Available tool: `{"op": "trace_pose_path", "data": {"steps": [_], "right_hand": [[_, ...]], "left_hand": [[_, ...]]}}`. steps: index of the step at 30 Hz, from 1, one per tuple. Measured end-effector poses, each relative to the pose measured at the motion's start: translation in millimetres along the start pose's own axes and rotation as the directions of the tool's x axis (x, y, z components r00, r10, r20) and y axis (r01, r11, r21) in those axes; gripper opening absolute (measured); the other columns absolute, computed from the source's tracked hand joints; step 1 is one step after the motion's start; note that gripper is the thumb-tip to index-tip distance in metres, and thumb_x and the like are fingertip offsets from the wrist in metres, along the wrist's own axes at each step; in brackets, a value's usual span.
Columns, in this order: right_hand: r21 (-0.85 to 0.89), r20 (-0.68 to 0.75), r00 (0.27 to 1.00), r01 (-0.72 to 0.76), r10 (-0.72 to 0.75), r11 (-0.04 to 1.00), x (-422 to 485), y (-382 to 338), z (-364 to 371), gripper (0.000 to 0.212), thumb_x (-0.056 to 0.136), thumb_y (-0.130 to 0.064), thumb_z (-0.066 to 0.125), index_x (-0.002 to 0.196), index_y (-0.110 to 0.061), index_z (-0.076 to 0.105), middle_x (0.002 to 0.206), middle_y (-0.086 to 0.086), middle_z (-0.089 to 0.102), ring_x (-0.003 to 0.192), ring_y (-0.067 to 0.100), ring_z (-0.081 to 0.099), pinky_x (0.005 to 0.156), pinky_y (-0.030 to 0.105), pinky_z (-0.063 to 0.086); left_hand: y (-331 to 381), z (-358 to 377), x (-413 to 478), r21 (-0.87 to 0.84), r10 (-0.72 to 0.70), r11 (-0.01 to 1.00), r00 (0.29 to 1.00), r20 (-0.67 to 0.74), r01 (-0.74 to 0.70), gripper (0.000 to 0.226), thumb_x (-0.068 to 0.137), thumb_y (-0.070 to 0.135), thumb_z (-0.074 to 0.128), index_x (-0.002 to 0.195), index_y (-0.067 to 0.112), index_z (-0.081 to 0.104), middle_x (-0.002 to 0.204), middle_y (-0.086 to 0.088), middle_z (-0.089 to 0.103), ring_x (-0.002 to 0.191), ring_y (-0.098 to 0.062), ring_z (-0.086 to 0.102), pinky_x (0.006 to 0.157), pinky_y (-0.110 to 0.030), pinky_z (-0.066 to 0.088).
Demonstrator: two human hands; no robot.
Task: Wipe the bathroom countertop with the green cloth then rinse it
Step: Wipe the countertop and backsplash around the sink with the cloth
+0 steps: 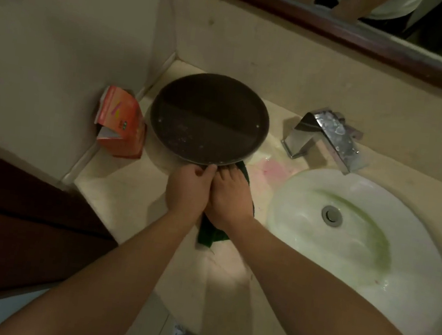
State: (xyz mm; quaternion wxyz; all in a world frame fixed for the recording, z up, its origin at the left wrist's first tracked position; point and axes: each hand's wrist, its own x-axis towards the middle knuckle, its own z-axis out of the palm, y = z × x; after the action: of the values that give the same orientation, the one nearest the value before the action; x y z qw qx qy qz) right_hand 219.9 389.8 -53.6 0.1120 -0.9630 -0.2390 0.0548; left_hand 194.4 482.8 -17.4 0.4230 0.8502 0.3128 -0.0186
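Note:
The dark green cloth (212,236) lies on the beige countertop (126,197), left of the white sink (359,241). My right hand (231,197) presses flat on the cloth, fingers reaching under the near rim of a round dark tray (209,118). My left hand (187,188) is beside it, fingers curled on the tray's near rim. Most of the cloth is hidden under my hands; a corner shows by my wrist and an edge by the tray.
A chrome faucet (327,137) stands behind the sink. A pink stain (273,170) marks the counter between tray and basin. A torn orange box (120,121) leans by the left wall. A dark wooden-framed mirror (345,29) runs along the back.

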Motion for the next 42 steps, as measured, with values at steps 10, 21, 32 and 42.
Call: {"op": "trace_pose_path", "data": {"steps": [10,21,32,42], "right_hand": [[0.054,-0.144,0.953,-0.262,0.267,0.964,0.1,26.6,-6.3,0.061,0.093,-0.031,0.035,0.151,-0.012,0.030,0.158,0.007,0.028,0.148,0.025,0.017,0.118,0.032,0.004],[0.204,-0.164,0.790,-0.559,0.591,0.804,-25.9,39.9,0.5,0.065,0.092,-0.019,0.035,0.150,0.006,0.019,0.158,0.023,0.020,0.147,0.038,0.012,0.122,0.043,0.009],[0.051,-0.036,0.983,-0.178,0.180,0.983,-63.1,-28.7,9.4,0.063,0.094,-0.027,0.032,0.153,-0.008,0.021,0.161,0.009,0.017,0.150,0.025,0.006,0.122,0.038,0.007],[0.098,-0.077,0.902,-0.417,0.425,0.903,-197.8,49.9,5.4,0.061,0.092,-0.028,0.034,0.147,-0.002,0.034,0.155,0.016,0.032,0.145,0.031,0.027,0.120,0.041,0.021]], "left_hand": [[-4.3,-6.1,33.1,-0.413,-0.306,0.869,0.952,-0.019,0.271,0.028,0.090,0.028,0.064,0.063,0.022,0.063,0.070,0.006,0.067,0.079,-0.021,0.066,0.086,-0.042,0.054],[-55.1,-41.9,-9.1,0.308,0.257,0.923,0.965,-0.054,-0.229,0.042,0.095,0.027,0.050,0.133,0.011,0.050,0.132,-0.009,0.055,0.123,-0.026,0.048,0.098,-0.041,0.044],[-100.4,-25.0,-21.5,0.684,0.286,0.680,0.954,0.084,-0.264,0.070,0.096,0.039,0.029,0.152,0.000,0.012,0.161,-0.017,0.011,0.148,-0.032,0.009,0.120,-0.046,0.013],[-97.1,-24.3,-24.0,0.690,0.268,0.677,0.959,0.091,-0.255,0.069,0.096,0.036,0.029,0.152,-0.001,0.010,0.162,-0.017,0.008,0.149,-0.032,0.006,0.121,-0.045,0.011]]}}
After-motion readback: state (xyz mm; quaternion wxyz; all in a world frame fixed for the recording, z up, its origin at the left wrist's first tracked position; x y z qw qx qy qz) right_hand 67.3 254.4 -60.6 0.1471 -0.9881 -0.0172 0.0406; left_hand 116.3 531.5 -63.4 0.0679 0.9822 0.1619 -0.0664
